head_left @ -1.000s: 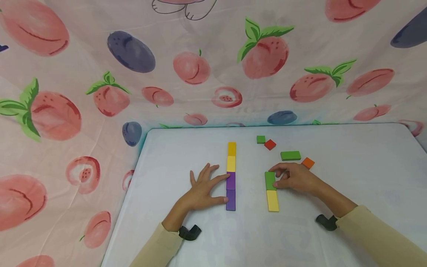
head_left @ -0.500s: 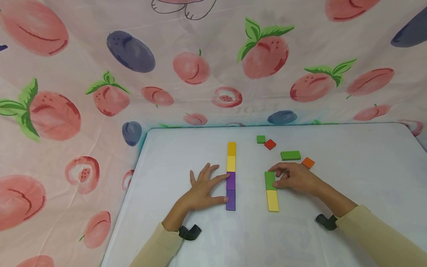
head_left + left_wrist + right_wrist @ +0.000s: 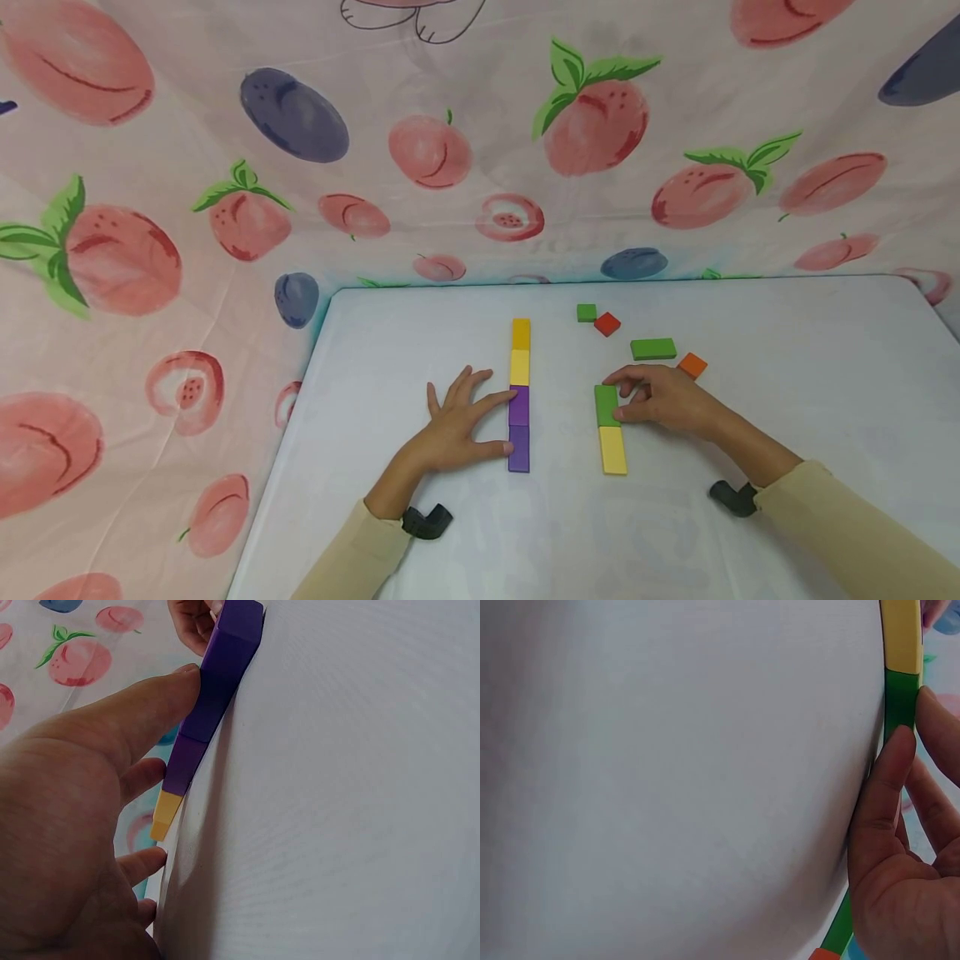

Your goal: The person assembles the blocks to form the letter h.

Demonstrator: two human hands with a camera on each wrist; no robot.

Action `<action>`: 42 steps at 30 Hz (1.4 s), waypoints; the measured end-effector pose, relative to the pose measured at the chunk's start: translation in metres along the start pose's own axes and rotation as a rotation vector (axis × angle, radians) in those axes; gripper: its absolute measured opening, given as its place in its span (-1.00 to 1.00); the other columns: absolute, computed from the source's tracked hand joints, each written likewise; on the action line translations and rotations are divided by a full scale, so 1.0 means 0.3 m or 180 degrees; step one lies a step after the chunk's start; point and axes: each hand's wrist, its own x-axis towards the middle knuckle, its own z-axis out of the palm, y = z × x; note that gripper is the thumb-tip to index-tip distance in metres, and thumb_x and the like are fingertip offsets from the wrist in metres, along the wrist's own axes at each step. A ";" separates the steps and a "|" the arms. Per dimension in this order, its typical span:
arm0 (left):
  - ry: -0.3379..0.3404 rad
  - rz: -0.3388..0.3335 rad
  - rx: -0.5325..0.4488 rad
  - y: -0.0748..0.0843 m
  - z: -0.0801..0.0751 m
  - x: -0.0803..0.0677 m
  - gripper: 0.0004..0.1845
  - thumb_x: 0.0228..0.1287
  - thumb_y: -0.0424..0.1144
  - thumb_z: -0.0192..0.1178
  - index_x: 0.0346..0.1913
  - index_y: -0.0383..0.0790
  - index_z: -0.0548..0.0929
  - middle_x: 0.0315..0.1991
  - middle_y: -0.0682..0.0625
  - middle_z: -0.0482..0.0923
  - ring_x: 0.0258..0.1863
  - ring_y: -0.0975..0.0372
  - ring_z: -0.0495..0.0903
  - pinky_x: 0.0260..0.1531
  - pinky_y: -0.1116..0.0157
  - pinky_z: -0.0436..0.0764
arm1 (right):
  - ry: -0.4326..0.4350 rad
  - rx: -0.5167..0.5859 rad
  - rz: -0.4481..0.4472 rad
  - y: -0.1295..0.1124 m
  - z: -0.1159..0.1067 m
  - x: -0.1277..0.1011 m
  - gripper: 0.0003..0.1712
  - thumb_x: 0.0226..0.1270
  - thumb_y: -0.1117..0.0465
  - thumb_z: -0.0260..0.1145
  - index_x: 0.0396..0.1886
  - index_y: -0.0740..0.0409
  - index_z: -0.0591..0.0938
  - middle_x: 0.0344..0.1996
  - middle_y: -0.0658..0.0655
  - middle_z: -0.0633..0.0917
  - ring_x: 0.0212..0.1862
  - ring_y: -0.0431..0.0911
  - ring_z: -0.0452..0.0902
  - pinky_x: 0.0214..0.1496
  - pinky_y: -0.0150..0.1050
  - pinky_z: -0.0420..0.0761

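Purple blocks [image 3: 519, 428], green block [image 3: 607, 405], peach-print cloth [image 3: 225, 167].

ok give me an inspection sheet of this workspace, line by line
surface: white table, flat, with coloured blocks on it
job's things: left row of four blocks end to end, orange-yellow, yellow, two purple; green block butted against a yellow block
clutter: loose long green block, small green block, red block, orange block behind the right hand
grippers: left hand, fingers straight, touches the side of the purple blocks; right hand pinches the green block's far end and side
cables: nothing seen; a black clip sits at each wrist
surroundings: fruit-print cloth behind and to the left of the table
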 end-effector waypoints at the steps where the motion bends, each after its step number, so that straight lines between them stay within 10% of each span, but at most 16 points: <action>1: -0.0001 -0.0001 0.0001 0.000 0.000 0.000 -0.19 0.23 0.36 0.27 0.53 0.40 0.28 0.67 0.04 -0.13 0.68 0.01 -0.37 0.33 -0.45 -0.62 | -0.0002 0.0002 -0.0006 0.000 0.000 0.000 -0.46 0.17 0.07 0.58 0.17 0.00 0.69 -0.20 0.04 0.64 -0.24 -0.09 0.53 -0.27 -0.36 0.57; 42: 0.0016 -0.0038 -0.0002 0.002 0.003 0.000 -0.18 0.21 0.35 0.30 0.52 0.42 0.30 0.67 0.05 -0.12 0.68 0.02 -0.37 0.33 -0.45 -0.61 | 0.0001 0.0013 0.0005 0.009 0.006 0.004 -0.44 0.17 0.02 0.58 0.17 0.02 0.69 -0.21 0.03 0.63 -0.24 -0.09 0.53 -0.28 -0.36 0.56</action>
